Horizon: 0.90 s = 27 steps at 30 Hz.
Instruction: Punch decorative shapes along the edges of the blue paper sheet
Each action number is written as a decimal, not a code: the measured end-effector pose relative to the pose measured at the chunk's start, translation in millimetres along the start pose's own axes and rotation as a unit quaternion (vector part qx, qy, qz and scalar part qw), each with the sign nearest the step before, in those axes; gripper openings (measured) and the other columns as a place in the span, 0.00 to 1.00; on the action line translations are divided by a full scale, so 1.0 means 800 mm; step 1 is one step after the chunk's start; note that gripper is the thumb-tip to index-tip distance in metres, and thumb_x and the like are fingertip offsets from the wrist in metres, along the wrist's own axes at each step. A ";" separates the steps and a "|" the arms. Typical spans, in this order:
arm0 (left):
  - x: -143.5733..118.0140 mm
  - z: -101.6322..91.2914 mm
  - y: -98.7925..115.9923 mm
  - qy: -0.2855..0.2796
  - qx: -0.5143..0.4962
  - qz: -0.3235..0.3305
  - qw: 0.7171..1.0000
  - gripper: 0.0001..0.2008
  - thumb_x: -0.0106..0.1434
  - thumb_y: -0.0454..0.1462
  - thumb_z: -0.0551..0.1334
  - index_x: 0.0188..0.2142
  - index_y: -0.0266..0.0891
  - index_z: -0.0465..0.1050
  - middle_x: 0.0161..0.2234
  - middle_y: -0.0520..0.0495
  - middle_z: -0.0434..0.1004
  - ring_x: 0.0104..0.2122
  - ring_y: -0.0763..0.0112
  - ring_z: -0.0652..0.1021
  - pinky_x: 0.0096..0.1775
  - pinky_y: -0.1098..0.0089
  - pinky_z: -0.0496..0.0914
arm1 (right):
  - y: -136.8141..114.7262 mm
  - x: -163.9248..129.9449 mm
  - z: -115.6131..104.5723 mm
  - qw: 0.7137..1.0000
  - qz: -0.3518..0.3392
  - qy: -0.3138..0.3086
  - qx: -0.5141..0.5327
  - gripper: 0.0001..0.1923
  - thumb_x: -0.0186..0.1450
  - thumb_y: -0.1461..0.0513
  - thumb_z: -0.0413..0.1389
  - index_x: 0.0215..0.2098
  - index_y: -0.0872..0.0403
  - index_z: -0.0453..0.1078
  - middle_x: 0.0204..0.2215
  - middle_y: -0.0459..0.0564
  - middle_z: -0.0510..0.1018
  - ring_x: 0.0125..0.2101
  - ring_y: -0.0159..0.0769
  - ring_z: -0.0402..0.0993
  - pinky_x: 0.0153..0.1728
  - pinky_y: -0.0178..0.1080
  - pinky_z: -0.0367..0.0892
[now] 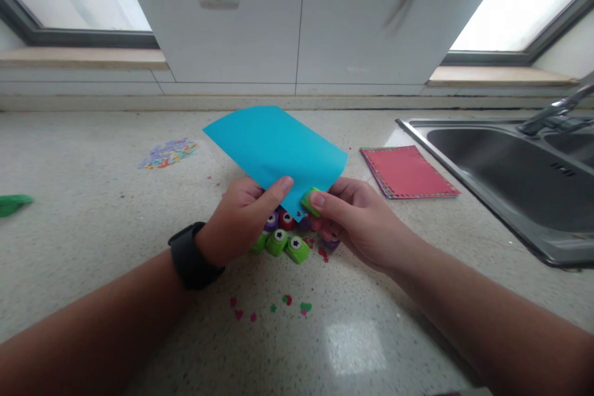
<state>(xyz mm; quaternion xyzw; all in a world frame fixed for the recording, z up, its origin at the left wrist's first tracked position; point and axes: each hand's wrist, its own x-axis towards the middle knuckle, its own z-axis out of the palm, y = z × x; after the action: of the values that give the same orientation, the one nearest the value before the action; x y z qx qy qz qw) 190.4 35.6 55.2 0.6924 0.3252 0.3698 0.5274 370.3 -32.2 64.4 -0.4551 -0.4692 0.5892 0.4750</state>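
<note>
Over the speckled countertop (pixel 93 210), the left hand (pixel 239 219) pinched the near edge of a blue paper sheet (pixel 276 145), thumb on top, while the right hand (pixel 357 219) squeezed a small green punch (pixel 310 201) clamped onto that sheet's lower corner. Below the hands sat a cluster of green, purple and red punches (pixel 284 238), with paper bits (pixel 271 309) scattered nearby. A red paper stack (pixel 408 172) lay beside the sink (pixel 505 192). No readable writing showed anywhere.

A red paper stack (pixel 408 172) lies beside the sink (pixel 510 198); confetti pile (pixel 167 153) sits far left.
</note>
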 end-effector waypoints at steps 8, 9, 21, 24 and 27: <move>-0.001 0.000 -0.002 0.004 0.020 0.001 1.000 0.20 0.68 0.48 0.59 0.25 0.36 0.68 0.25 0.50 0.71 0.26 0.73 0.70 0.31 0.70 0.67 | 0.000 0.000 -0.001 1.000 -0.004 -0.004 -0.003 0.19 0.65 0.50 0.62 0.30 0.58 0.67 0.21 0.45 0.71 0.17 0.25 0.64 0.17 0.30 0.60; -0.001 0.000 -0.001 0.004 0.021 0.001 1.000 0.20 0.68 0.47 0.59 0.25 0.36 0.68 0.25 0.50 0.71 0.26 0.73 0.70 0.31 0.70 0.67 | 0.000 0.000 -0.001 1.000 -0.005 -0.004 -0.005 0.19 0.65 0.51 0.62 0.30 0.58 0.67 0.21 0.45 0.71 0.18 0.25 0.64 0.17 0.30 0.60; -0.002 -0.001 0.001 0.005 0.017 0.010 1.000 0.19 0.68 0.47 0.59 0.25 0.37 0.71 0.24 0.51 0.73 0.26 0.73 0.72 0.32 0.70 0.69 | -0.002 0.001 0.000 0.999 -0.035 -0.032 0.025 0.15 0.64 0.55 0.64 0.31 0.58 0.69 0.21 0.43 0.72 0.18 0.24 0.64 0.18 0.29 0.59; -0.002 -0.001 0.003 -0.002 -0.006 0.014 1.000 0.18 0.68 0.46 0.59 0.26 0.37 0.72 0.27 0.50 0.77 0.27 0.73 0.74 0.32 0.72 0.70 | -0.002 0.001 -0.004 0.999 -0.020 -0.044 0.015 0.15 0.65 0.55 0.63 0.31 0.58 0.70 0.22 0.45 0.73 0.19 0.26 0.67 0.19 0.30 0.61; -0.002 -0.001 0.003 -0.005 -0.032 0.006 0.999 0.17 0.68 0.46 0.60 0.29 0.37 0.74 0.32 0.49 0.80 0.29 0.72 0.76 0.33 0.71 0.71 | -0.003 0.002 -0.007 0.999 -0.023 -0.028 0.028 0.14 0.65 0.54 0.63 0.33 0.58 0.71 0.25 0.47 0.76 0.22 0.27 0.71 0.22 0.30 0.64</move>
<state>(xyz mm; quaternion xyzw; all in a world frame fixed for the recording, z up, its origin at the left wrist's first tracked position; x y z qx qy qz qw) 189.0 34.1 57.6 0.6791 0.3065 0.3800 0.5482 375.5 -29.8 65.7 -0.4141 -0.4762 0.6038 0.4871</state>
